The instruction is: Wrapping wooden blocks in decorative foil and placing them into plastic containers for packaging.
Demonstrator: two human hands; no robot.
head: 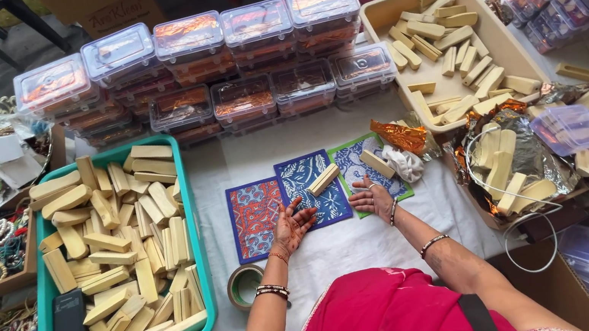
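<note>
left hand (291, 225) lies palm up, fingers released, touching the blue patterned cloth (310, 186); right hand (373, 197) rests flat at its 3 o'clock edge, fingers spread, grasping nothing. a pale wooden block (323, 179) sits on the cloth. tape roll (244, 285) at 7 o'clock, teal tray (195, 237) at 9, on the white-covered counter (352, 246).

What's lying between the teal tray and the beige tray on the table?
In the head view, three printed cloth squares: red, blue and green, with one bar on the blue and another on the green.
</note>
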